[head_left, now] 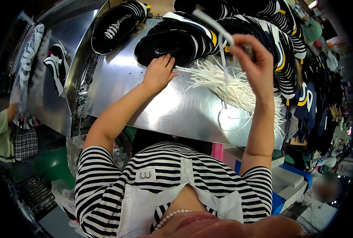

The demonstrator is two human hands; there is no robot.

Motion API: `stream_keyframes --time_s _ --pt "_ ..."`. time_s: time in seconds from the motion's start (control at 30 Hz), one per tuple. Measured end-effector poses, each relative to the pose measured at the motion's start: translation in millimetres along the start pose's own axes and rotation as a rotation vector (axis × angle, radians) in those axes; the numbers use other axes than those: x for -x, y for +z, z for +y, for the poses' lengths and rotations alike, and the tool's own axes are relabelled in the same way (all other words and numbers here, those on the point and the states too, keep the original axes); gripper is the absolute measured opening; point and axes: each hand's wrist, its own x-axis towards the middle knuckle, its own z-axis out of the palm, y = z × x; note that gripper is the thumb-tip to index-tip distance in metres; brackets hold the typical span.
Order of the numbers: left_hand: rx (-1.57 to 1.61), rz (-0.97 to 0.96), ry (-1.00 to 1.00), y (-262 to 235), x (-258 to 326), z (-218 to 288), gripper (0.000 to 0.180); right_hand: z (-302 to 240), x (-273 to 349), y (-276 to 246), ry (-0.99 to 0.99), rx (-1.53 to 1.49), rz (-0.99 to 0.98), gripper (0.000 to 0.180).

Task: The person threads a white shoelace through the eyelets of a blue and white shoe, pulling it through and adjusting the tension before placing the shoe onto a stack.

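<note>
My right hand (255,59) is raised over the table, its thumb and fingers pinched on a white shoelace (210,20). Part of that lace sticks out to the upper left, blurred, and a strand hangs down. Below it lies a loose heap of white shoelaces (234,88). My left hand (159,73) rests with fingers stretched out at the near edge of a black shoe upper (160,45), the front one of a nested row with white stripes and yellow tabs. Whether the fingertips press on the upper cannot be made out.
Another laced black upper (113,29) lies at the far left of the metal table (152,115). Beyond a raised metal edge, a single shoe (57,65) sits on a side surface. More stacked uppers (281,51) line the right. A person in a pale top (2,135) is at far left.
</note>
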Motion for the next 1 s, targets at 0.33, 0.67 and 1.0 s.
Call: stream_keyframes --time_s 0.33,0.67,1.0 --pt "0.110 0.404 -0.580 -12 37 -85 0.064 156 30 55 -0.060 0.788 -0.319 0.017" --pt "0.711 0.899 -0.676 -86 65 -79 0.015 111 59 66 -0.059 0.684 -0.240 0.024" --pt "0.348 0.214 0.036 -100 139 119 0.027 132 36 161 0.008 0.731 -0.333 0.020"
